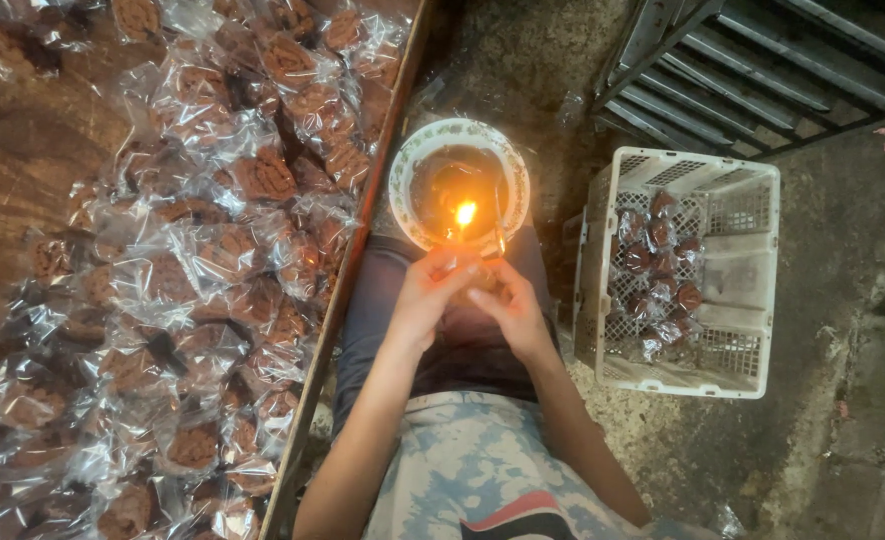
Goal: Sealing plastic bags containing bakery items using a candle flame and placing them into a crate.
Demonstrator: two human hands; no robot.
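Rough concrete floor, wooden board of wrapped snacks at 9 o'clock, white crate at 3 o'clock.

The person is sitting with a plate [406,165] on their lap at 12 o'clock, and a small flame [466,212] is burning in it. The left hand [429,293] and right hand [508,303] are meeting just below the flame, fingers curled and pinching something small between them; can't tell exactly what, probably a clear packet edge. Both forearms are angling in from 6 o'clock, elbows apart. Room's pretty tight: the wooden board [23,160] edge is running right beside the left arm, heaped with wrapped brown snacks [263,178], and the white plastic crate [753,290] is sitting just beside the right knee, partly filled with packets. A metal rack [763,60] is sitting at 1 o'clock.
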